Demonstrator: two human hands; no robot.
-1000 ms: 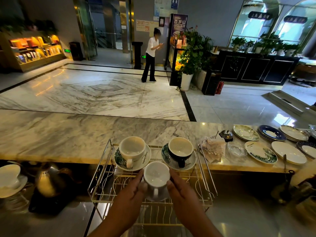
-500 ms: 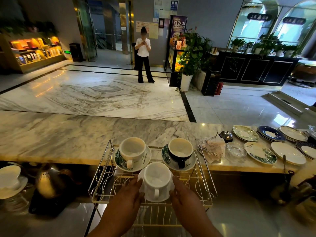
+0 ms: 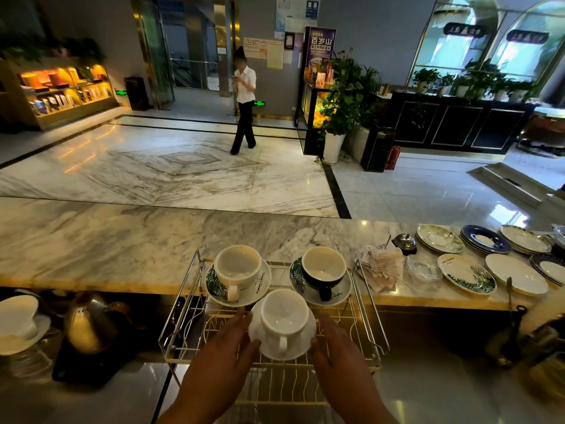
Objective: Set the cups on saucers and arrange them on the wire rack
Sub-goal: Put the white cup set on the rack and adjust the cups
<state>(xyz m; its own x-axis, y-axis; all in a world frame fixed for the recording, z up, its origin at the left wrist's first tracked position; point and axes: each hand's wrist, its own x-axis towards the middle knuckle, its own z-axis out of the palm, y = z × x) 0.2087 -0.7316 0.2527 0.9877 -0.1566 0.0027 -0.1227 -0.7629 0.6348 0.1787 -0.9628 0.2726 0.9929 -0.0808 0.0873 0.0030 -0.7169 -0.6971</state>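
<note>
Both hands flank a white cup [image 3: 284,316] on its white saucer [image 3: 301,347] atop the wire rack [image 3: 367,304]; left hand [image 3: 221,359] and right hand [image 3: 339,359], fingers spread, seem to touch the saucer's rim.

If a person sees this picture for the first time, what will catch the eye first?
First, the two hands, left hand and right hand, flanking a white cup on its white saucer at the front of the wire rack. Behind it stand a white cup on a leaf saucer and a black cup.
</note>
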